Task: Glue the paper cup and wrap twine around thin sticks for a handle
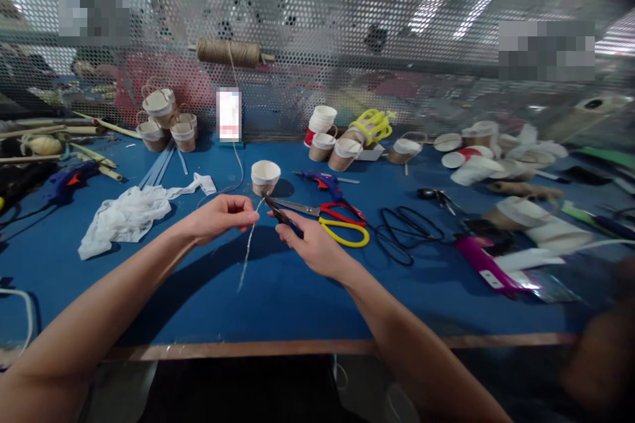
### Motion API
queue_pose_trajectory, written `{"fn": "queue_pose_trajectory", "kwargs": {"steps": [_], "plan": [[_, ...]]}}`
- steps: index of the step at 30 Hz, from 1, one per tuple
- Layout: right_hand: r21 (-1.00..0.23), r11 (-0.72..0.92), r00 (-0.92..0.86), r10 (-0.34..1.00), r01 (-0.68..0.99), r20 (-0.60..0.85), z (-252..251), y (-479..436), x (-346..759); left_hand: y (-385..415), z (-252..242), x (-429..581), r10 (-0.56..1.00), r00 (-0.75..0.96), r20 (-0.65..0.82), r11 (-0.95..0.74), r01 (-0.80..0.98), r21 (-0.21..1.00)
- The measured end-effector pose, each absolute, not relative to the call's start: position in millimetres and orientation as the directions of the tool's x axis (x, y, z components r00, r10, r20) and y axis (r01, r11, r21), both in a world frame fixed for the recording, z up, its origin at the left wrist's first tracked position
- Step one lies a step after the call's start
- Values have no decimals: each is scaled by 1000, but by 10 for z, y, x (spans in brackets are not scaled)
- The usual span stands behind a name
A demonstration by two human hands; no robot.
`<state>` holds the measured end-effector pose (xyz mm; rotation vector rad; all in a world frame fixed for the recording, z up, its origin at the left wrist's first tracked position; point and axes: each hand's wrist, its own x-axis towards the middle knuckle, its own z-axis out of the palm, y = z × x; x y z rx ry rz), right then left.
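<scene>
My left hand [223,219] pinches a thin, whitish twisted wire [249,242] between thumb and fingertips, and its loose end hangs down over the blue table. My right hand [310,241] is closed around dark-handled pliers [286,219]. Their jaws meet the wire's upper end, though whether they grip it I cannot tell. Just behind the jaws stands a small cup [265,177] with a white fabric rim and a brown lower part. Red and yellow handled scissors [342,225] lie open beside my right hand. Behind them is a blue glue gun [325,183].
White gauzy cloth [131,211] lies at left, near several finished cups [161,109]. A twine roll [228,53] hangs on the perforated metal screen [307,26]. A coiled black cable [409,231] and purple packet [483,264] lie at right, with more cups behind.
</scene>
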<state>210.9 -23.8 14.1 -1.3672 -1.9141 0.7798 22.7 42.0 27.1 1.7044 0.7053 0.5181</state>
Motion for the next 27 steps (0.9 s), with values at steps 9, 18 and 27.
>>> {"fn": "queue_pose_trajectory", "kwargs": {"steps": [9, 18, 27], "plan": [[-767, 198, -216, 973, 610, 79, 109, -228, 2100, 352, 335, 279, 781, 613, 119, -508, 512, 693], [-772, 262, -267, 956, 580, 124, 174, -238, 2109, 408, 292, 241, 726, 687, 9, -329, 336, 883], [-763, 324, -316, 934, 559, 165, 151, -243, 2106, 404, 315, 275, 736, 675, 47, -254, 211, 944]]}}
